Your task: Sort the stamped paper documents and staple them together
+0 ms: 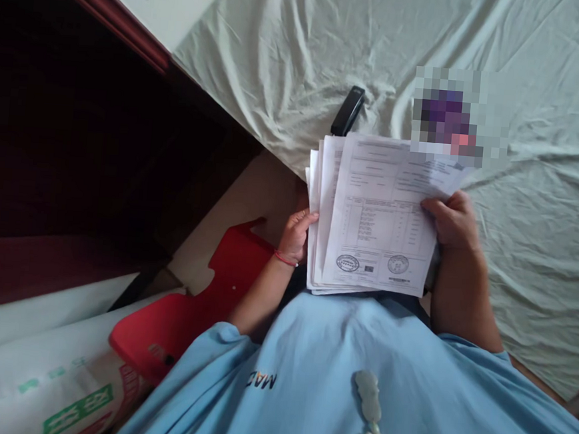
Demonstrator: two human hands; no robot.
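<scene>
A stack of printed paper sheets (pixel 374 217) with tables and round stamps is held upright in front of my light blue shirt. My left hand (pixel 295 234), with a red thread at the wrist, grips the stack's left edge. On the right, my right hand (pixel 452 220) pinches the top sheet at its edge, thumb on the front. A black stapler (pixel 348 111) lies on the pale sheet just beyond the papers, touched by neither hand.
A bed covered with a wrinkled pale green sheet (pixel 519 228) fills the right and top. A red plastic stool (pixel 196 310) stands at my left. White printed sacks (pixel 46 385) lie at lower left. Dark wooden furniture (pixel 76 126) takes the left side.
</scene>
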